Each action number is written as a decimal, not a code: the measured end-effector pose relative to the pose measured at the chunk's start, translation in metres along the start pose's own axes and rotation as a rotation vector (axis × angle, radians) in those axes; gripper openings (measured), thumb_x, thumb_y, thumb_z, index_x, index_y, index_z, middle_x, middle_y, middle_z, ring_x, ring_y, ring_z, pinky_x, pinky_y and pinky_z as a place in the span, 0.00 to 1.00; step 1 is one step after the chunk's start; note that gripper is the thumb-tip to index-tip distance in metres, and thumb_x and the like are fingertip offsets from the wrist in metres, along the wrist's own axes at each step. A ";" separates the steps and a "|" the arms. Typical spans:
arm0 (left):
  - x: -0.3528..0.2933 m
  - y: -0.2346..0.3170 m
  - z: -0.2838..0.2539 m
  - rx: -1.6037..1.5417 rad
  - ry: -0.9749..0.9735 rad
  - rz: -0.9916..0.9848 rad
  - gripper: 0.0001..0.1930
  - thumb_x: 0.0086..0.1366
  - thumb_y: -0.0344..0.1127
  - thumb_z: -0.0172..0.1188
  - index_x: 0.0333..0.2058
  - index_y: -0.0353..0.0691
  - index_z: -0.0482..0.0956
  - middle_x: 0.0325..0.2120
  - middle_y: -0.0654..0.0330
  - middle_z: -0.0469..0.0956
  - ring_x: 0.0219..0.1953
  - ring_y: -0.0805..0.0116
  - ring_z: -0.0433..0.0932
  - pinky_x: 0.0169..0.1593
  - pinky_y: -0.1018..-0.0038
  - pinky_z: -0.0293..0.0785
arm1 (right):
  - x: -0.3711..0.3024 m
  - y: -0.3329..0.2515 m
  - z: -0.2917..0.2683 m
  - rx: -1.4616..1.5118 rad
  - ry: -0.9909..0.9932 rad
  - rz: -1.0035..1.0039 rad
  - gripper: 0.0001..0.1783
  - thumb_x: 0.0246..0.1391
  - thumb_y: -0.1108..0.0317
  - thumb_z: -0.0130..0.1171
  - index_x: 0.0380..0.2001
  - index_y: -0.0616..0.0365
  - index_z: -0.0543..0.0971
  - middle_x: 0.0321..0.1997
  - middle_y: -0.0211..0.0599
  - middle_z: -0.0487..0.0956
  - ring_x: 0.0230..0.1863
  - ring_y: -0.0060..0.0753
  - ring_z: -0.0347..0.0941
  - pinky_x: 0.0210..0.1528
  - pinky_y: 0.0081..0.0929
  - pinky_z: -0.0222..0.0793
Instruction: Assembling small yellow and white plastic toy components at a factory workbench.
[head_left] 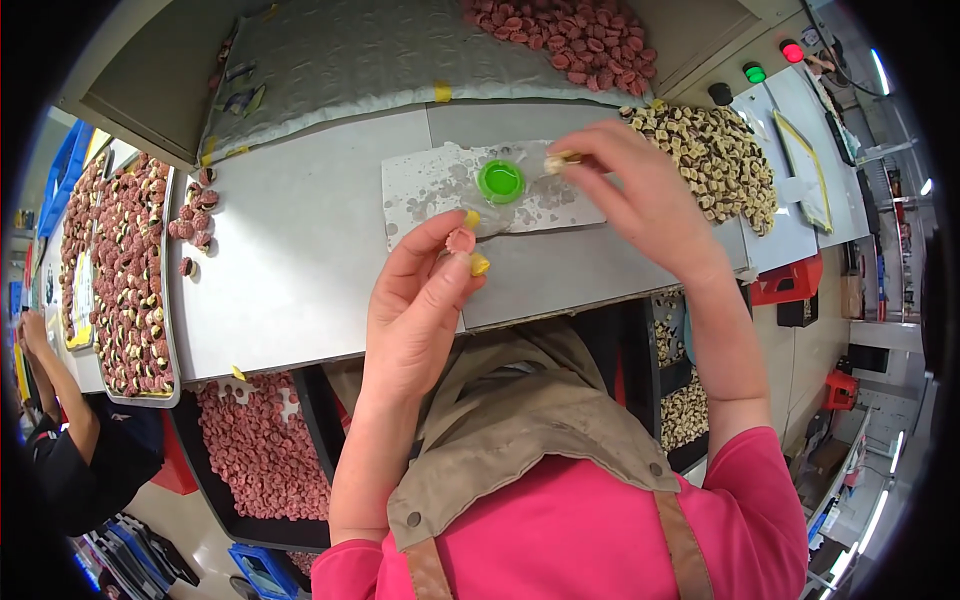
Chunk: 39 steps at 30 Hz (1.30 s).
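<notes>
My left hand (415, 300) pinches a small pink, ribbed, cup-shaped piece (461, 240) between thumb and fingers. Yellow covers show on a couple of its fingertips. Above the work sheet, my right hand (640, 190) is closed on a small cream piece (556, 162), which resembles those in the pile beside it. Between the two hands sits a round bright green dish (500, 181) holding green-looking liquid. It rests on a white sheet (420, 180) spotted with grey wet patches.
Cream-and-dark pieces (705, 160) lie heaped at right. Pink pieces fill a heap (575, 40) at the back and a black bin (265, 450) below the table. A metal tray (172, 300) of joined pieces stands left; another person's arm (60, 375) is beyond.
</notes>
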<state>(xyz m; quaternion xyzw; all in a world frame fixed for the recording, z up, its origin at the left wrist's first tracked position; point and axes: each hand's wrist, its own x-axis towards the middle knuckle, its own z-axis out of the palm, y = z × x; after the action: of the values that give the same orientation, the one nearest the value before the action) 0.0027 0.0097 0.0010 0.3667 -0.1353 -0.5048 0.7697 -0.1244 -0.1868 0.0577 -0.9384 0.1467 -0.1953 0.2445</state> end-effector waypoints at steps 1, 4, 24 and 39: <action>0.000 0.000 0.000 0.000 -0.003 -0.001 0.18 0.66 0.31 0.55 0.54 0.41 0.69 0.44 0.65 0.73 0.44 0.77 0.73 0.48 0.78 0.70 | 0.004 -0.003 0.005 -0.002 0.002 0.002 0.08 0.54 0.72 0.55 0.38 0.60 0.75 0.35 0.40 0.73 0.36 0.41 0.72 0.38 0.29 0.69; 0.000 0.000 0.000 -0.023 -0.033 0.002 0.18 0.65 0.30 0.56 0.54 0.39 0.69 0.45 0.66 0.73 0.44 0.78 0.73 0.48 0.78 0.70 | 0.013 -0.004 0.022 -0.080 -0.012 -0.158 0.08 0.51 0.73 0.57 0.37 0.60 0.75 0.34 0.38 0.73 0.36 0.42 0.72 0.37 0.31 0.69; 0.005 0.001 0.006 0.029 -0.016 -0.040 0.18 0.70 0.41 0.49 0.52 0.36 0.68 0.41 0.64 0.74 0.41 0.77 0.73 0.47 0.76 0.70 | -0.002 -0.015 0.032 0.755 -0.062 0.234 0.10 0.58 0.72 0.54 0.44 0.60 0.75 0.41 0.29 0.75 0.39 0.22 0.71 0.43 0.22 0.67; 0.004 0.000 0.005 0.041 -0.009 -0.027 0.19 0.70 0.42 0.48 0.53 0.36 0.67 0.41 0.64 0.74 0.41 0.78 0.73 0.46 0.77 0.70 | 0.006 -0.010 0.031 -0.013 0.008 -0.088 0.11 0.52 0.74 0.57 0.41 0.58 0.76 0.36 0.36 0.74 0.37 0.34 0.71 0.39 0.27 0.69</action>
<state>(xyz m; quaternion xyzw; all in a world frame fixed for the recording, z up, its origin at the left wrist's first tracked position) 0.0013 0.0040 0.0038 0.3818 -0.1442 -0.5138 0.7546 -0.1038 -0.1678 0.0395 -0.9448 0.1073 -0.2087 0.2288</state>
